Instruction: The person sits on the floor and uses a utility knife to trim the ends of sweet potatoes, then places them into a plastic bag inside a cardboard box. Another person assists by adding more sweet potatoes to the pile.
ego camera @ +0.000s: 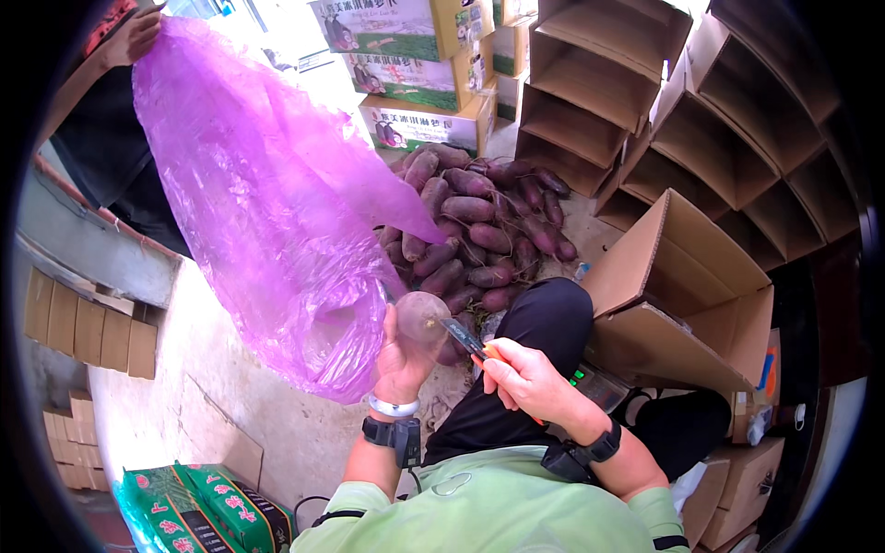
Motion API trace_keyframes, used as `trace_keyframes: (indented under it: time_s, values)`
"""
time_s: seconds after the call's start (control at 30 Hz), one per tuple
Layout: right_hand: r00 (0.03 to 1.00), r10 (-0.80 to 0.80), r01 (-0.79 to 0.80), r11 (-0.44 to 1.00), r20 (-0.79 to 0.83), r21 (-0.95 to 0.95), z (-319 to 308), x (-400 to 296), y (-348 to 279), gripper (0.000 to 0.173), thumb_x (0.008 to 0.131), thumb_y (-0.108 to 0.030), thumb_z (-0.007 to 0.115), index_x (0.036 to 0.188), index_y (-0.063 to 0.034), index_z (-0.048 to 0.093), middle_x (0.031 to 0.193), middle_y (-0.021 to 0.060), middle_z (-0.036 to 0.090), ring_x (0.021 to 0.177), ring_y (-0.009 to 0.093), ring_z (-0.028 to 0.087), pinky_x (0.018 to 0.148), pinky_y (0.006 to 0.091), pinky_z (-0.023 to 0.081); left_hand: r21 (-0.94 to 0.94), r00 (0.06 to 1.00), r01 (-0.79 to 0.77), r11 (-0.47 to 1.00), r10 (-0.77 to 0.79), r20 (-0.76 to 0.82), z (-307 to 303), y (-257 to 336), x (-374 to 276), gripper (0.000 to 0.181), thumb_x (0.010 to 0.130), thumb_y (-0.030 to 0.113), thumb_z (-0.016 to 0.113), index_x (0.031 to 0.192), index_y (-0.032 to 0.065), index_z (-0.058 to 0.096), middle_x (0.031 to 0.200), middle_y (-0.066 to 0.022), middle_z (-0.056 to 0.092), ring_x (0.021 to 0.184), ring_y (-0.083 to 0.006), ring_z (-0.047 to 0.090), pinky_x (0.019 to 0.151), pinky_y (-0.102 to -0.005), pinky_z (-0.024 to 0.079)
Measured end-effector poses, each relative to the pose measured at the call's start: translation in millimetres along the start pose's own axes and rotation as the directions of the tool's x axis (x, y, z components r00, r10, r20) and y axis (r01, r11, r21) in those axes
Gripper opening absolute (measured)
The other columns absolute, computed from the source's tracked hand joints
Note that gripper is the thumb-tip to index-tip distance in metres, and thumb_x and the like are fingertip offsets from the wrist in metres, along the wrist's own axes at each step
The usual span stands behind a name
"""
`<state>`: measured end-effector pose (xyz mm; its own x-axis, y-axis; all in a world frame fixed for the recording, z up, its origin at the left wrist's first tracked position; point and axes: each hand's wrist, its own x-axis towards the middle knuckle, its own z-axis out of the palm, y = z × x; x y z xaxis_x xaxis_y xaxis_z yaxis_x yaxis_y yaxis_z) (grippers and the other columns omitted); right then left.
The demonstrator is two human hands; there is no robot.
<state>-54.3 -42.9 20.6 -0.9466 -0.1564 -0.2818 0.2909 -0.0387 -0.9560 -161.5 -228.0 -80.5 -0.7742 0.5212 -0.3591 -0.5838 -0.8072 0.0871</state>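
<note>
In my left hand (404, 370) I hold a round purplish radish (420, 316), its root or stem end turned toward the blade. My right hand (522, 377) grips the orange handle of a snap-off utility knife (464, 337), whose blade tip is at or very near that end; contact cannot be told. Beyond both hands lies a heap of purple-skinned radishes (489, 237) on the floor. A large translucent purple plastic bag (256, 186) spreads at the left of my left hand, partly covering the heap's edge. Another person's hand (138, 38) holds its top at the upper left.
An open cardboard box (691, 276) stands right of my knee, beside a scale (601, 387) with a lit display. Behind it are stacked open cartons (726, 131). Printed produce boxes (415, 124) rise behind the heap; green printed packages (207, 508) are at the lower left.
</note>
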Motion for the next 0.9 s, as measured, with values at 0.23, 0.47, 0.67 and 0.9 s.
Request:
trace_keyframes:
  time_s: [0.23,0.47,0.67,0.9]
  values:
    - [0.998,0.053,-0.053,0.999,0.046,-0.013,-6,2,5,0.015,0.094,-0.018,0.047,0.097,-0.0045,0.051,0.066,-0.0008,0.052,0.047,0.005,0.043,0.042,0.0213,0.036,0.092,0.999,0.033,0.995,-0.032,-0.012,21,-4,-5,0.047,0.087,0.043,0.055,0.116,0.0073,0.052,0.113,-0.0142,0.058,0.105,-0.0338,0.056,0.09,-0.0481,0.049]
    - [0.995,0.088,-0.093,0.986,0.045,0.14,4,13,8,0.014,0.096,-0.019,0.043,0.097,-0.0055,0.048,0.063,-0.0008,0.049,0.044,0.004,0.041,0.04,0.0194,0.034,0.218,1.0,-0.017,0.976,0.016,0.006,29,-19,-8,0.043,0.089,0.042,0.053,0.116,0.0075,0.052,0.111,-0.0126,0.06,0.104,-0.0299,0.057,0.091,-0.0471,0.047]
    - [0.997,0.078,-0.076,0.986,-0.01,0.145,8,17,15,0.014,0.096,-0.019,0.043,0.1,-0.0062,0.048,0.062,-0.0002,0.048,0.043,0.005,0.041,0.038,0.0198,0.032,0.155,0.995,-0.069,0.986,0.079,-0.059,27,-24,-4,0.045,0.089,0.042,0.052,0.117,0.0067,0.05,0.111,-0.0125,0.059,0.103,-0.029,0.058,0.089,-0.0441,0.048]
    - [0.999,0.046,-0.036,0.947,-0.026,0.318,22,25,26,0.017,0.098,-0.02,0.038,0.103,-0.0052,0.044,0.064,0.0024,0.048,0.044,0.008,0.042,0.04,0.0212,0.035,0.141,0.992,-0.118,0.983,0.123,-0.024,31,-30,1,0.05,0.087,0.043,0.055,0.12,0.0055,0.047,0.116,-0.0117,0.055,0.107,-0.0276,0.053,0.091,-0.0431,0.044]
